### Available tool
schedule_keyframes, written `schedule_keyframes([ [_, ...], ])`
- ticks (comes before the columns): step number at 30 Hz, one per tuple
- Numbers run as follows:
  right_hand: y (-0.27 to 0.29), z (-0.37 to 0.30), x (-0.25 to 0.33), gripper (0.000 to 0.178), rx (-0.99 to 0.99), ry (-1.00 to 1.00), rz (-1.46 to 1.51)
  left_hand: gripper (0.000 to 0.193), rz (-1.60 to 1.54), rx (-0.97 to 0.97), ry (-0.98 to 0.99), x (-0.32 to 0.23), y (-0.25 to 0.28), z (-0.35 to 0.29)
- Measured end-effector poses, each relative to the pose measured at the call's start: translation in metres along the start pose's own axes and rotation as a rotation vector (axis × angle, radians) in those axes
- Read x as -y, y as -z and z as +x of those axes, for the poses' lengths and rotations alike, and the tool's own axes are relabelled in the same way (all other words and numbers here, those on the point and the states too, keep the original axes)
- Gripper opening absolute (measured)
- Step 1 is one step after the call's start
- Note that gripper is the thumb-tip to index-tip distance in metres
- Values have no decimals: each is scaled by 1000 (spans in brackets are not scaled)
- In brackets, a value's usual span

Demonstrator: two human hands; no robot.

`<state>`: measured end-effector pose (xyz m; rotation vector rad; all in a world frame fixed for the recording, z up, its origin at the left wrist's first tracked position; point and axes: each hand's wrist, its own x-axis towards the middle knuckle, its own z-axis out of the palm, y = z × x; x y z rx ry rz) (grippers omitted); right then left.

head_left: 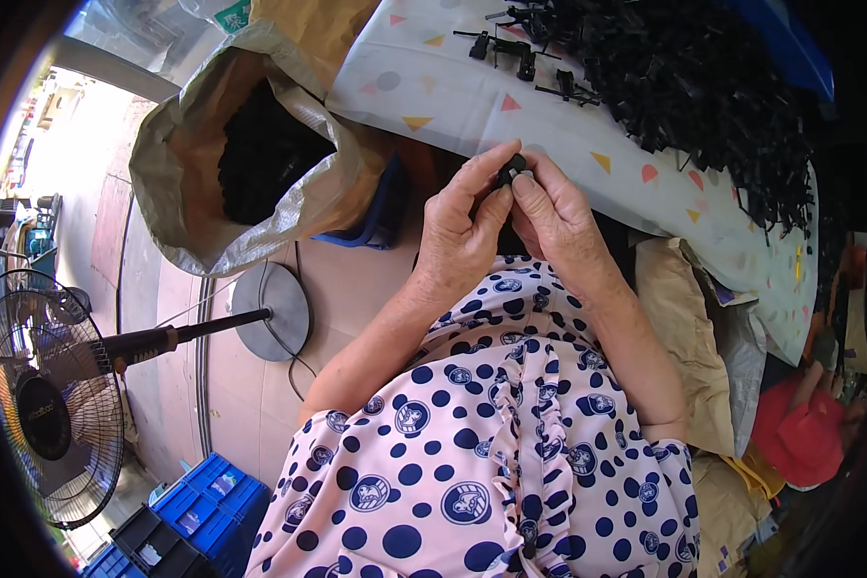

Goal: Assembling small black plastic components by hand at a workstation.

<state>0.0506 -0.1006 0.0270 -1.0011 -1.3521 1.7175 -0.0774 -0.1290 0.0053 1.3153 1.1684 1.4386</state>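
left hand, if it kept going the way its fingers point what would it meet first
The left hand points up and right, so it would likely first meet the white patterned cloth, then the heap of small black plastic parts. Depth is unclear.

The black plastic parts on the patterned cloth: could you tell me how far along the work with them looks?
Possibly done: a sack on the left holds dark pieces, though finished or not cannot be told. In hand: the left hand and right hand pinch one small black part between their fingers. Left: a big pile of black parts covers the cloth, with a few loose pieces beside it.
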Motion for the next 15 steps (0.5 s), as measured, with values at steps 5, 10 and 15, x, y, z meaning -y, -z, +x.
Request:
schedule_keyframes([
  [5,-1,6,-1,22,-3,20,-32,38,293,-73,-290,8,2,7],
  [10,-4,25,-5,21,-13,-85,5,36,373,-76,-241,9,10,17],
  [15,27,50,-2,31,230,30,-171,36,503,-174,-95,-20,53,27],
])
